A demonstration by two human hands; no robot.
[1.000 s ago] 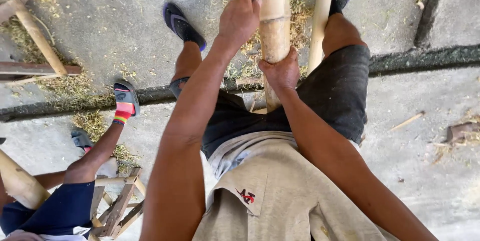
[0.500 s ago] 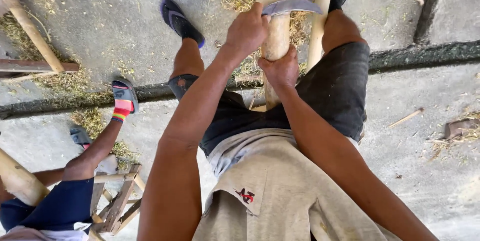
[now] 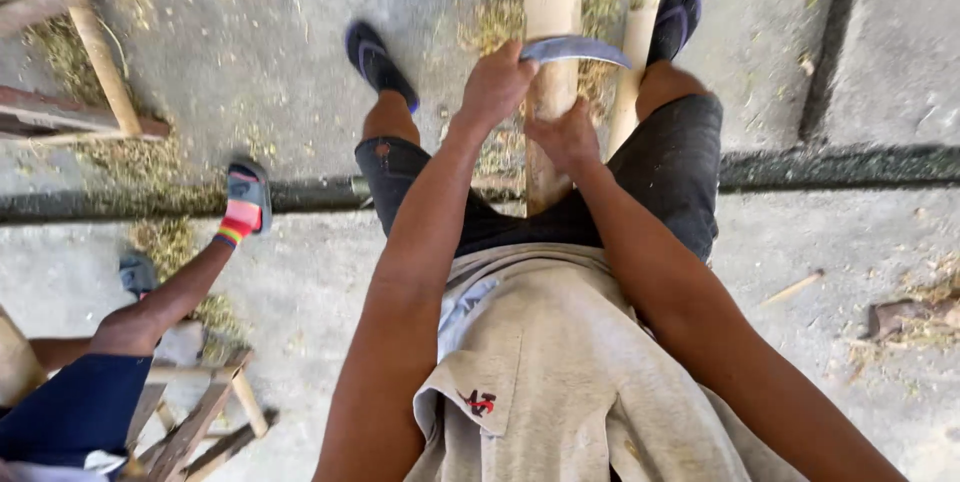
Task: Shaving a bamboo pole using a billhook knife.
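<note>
A thick pale bamboo pole (image 3: 553, 2) runs away from me between my knees. My left hand (image 3: 497, 82) grips the handle of a curved knife, whose grey blade (image 3: 577, 48) lies across the pole. My right hand (image 3: 567, 136) clasps the same pole just below the blade. A thinner bamboo pole (image 3: 640, 32) lies alongside, to the right of the thick one, by my right leg. I am seated in dark shorts and a grey shirt, with blue sandals on both feet.
Bamboo shavings (image 3: 500, 17) litter the concrete floor around the poles. Another person sits at lower left on a wooden stool (image 3: 205, 422), one striped-sandalled foot (image 3: 243, 204) forward. Wooden frame pieces (image 3: 95, 67) stand at upper left. A dark groove (image 3: 850, 167) crosses the floor.
The knife has come down the pole toward me, drawn by my left hand. My right hand keeps its hold. The view has tilted down slightly.
</note>
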